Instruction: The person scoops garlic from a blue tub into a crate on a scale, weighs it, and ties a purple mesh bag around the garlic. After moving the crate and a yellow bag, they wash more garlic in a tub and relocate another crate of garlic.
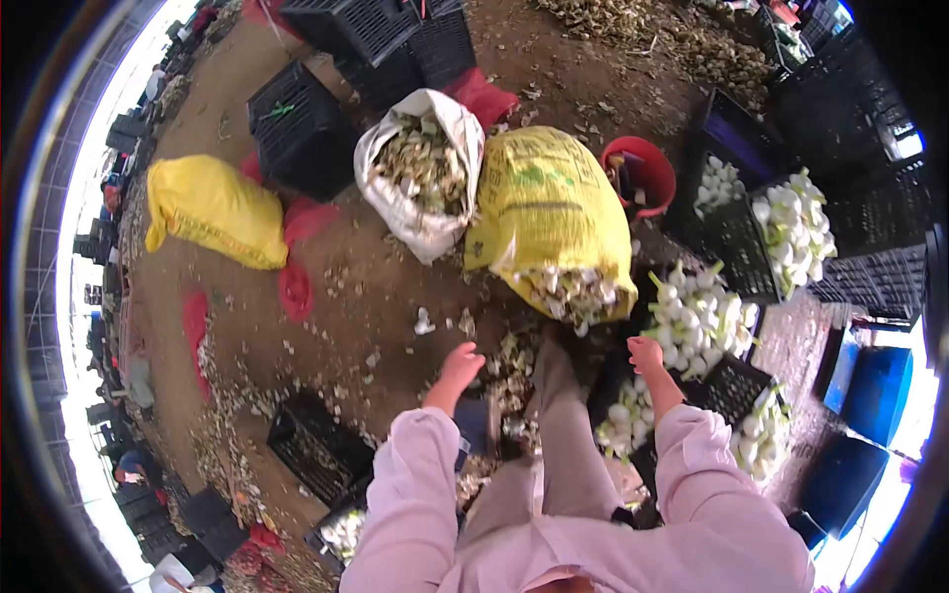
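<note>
Reaching forward over bare dirt, the left hand (461,364) hangs loosely curled with nothing visibly in it, above a scatter of trimmed scraps (510,371) at the person's feet. The right hand (646,353) sits just beside a heaped black crate of white bulbs (697,316), fingers bent; whether it grips a bulb cannot be told, the palm being turned away. Both arms wear pale pink sleeves (420,474). Directly ahead lies a yellow sack (549,212) tipped on its side, its open mouth facing the person and spilling untrimmed bulbs (573,295) toward the ground between the two hands. Left of it stands an open white sack (420,168) filled with husks and trimmings. A red bucket (641,173) stands behind the yellow sack, near more black crates (791,232) loaded with white bulbs to the right. A second, closed yellow sack (213,208) lies well apart to the left, beside an empty black crate (297,128). Another black crate (318,447) sits low to the left of the person's knee.
</note>
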`<act>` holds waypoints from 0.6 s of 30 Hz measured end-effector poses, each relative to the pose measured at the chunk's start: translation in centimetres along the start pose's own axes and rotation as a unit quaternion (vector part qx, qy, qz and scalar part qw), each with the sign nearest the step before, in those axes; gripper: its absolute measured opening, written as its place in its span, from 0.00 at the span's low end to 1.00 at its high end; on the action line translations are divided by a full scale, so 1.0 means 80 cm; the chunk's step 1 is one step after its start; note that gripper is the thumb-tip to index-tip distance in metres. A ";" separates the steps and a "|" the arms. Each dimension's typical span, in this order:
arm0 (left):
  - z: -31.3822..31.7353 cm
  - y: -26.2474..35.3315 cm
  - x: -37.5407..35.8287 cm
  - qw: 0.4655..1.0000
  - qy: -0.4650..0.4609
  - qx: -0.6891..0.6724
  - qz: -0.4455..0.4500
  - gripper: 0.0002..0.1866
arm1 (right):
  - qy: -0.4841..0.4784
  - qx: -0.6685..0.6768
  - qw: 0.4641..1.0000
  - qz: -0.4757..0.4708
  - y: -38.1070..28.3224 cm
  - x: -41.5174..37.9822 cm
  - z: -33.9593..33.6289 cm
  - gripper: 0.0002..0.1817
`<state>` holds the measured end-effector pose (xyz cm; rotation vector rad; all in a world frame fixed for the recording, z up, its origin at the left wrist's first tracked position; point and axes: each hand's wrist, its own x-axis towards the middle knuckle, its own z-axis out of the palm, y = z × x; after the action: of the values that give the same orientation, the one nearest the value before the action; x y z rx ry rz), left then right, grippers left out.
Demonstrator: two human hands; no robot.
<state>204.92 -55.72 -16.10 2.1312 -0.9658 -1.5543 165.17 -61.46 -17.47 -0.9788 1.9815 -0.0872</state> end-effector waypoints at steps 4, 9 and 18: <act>0.041 0.024 0.140 0.997 0.056 0.058 -0.019 0.34 | 0.084 -0.057 0.993 0.065 -0.039 0.104 0.035 0.40; 0.106 0.047 0.272 0.971 0.199 0.126 0.033 0.35 | 0.069 -0.079 0.990 0.093 -0.037 0.187 0.062 0.46; 0.062 0.175 0.191 0.997 0.043 -0.026 0.065 0.09 | 0.061 -0.103 0.988 0.093 -0.085 0.144 -0.060 0.12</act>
<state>198.43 -75.61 -19.92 2.0398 -1.0031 -1.3983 162.39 -75.20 -19.80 -0.9317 2.2188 0.1679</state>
